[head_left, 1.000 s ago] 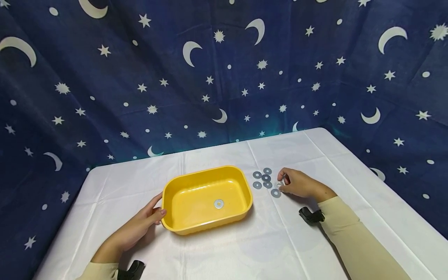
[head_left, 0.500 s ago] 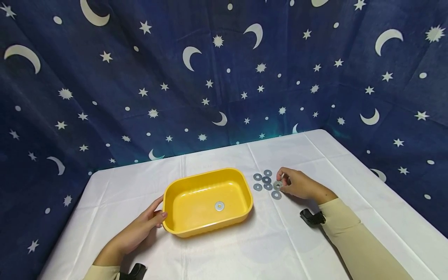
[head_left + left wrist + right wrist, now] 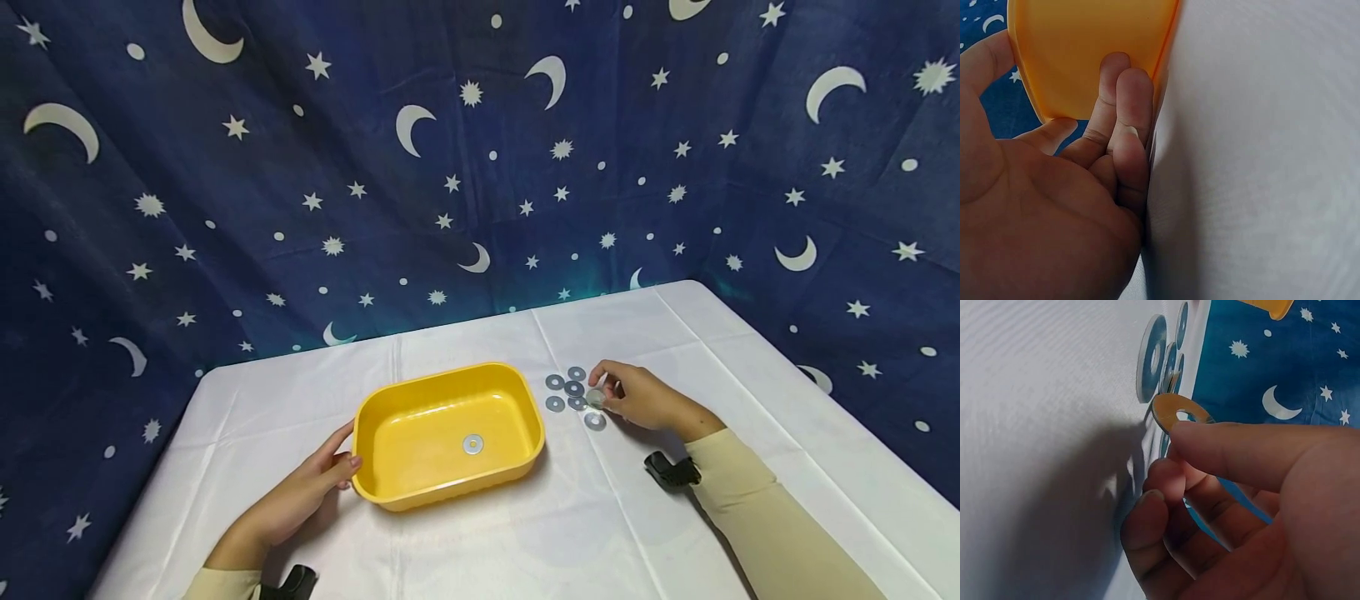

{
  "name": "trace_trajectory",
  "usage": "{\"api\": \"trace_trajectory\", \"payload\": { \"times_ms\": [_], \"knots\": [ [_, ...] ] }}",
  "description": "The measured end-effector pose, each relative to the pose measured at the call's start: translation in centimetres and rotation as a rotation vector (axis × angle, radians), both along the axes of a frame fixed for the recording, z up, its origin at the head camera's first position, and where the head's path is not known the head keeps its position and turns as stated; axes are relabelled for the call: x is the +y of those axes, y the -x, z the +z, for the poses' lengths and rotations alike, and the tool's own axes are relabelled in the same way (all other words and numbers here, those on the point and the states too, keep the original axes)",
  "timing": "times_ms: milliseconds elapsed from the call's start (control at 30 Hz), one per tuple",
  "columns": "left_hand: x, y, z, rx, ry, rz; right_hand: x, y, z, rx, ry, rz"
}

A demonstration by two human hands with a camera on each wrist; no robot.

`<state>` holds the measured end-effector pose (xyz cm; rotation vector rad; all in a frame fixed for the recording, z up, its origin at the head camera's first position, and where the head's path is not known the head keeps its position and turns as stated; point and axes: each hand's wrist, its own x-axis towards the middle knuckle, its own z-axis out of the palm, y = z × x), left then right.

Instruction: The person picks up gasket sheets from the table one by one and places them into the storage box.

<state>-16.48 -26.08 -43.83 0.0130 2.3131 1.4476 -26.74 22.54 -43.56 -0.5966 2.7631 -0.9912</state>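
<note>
At the left end of a yellow rectangular tray point(image 3: 420, 450), my left hand point(image 3: 288, 500) grips the rim, thumb at the edge and fingers against the outer wall. The left wrist view shows its fingertips on the tray's wall point(image 3: 1066, 69). One grey metal washer point(image 3: 467, 448) lies flat inside the tray. To the right, my right hand point(image 3: 648, 398) pinches another washer point(image 3: 1165, 411) between thumb and fingers, tilted and close over the cloth. Several more washers point(image 3: 555, 410) lie loosely grouped beside that hand, some overlapping.
A white cloth point(image 3: 517, 542) covers the table. Behind and at the sides hangs a dark blue curtain point(image 3: 360, 133) with moons and stars. Black straps with small cameras point(image 3: 670, 472) sit on both wrists.
The pinched washer has tilted up in my right hand's fingers, which stay near the group. My left hand keeps its grip on the tray. The head view has shifted slightly.
</note>
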Motion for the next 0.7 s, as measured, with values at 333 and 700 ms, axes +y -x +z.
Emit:
{"api": "trace_trajectory", "payload": {
  "times_ms": [333,700],
  "knots": [
    [-0.2,0.1,-0.1,0.007,-0.013,-0.018,-0.7,-0.7,1.1,0.027,0.021,0.007],
    [-0.2,0.1,-0.2,0.004,-0.004,-0.013,-2.6,-2.0,2.2,0.035,0.120,0.042]
  ]
}}
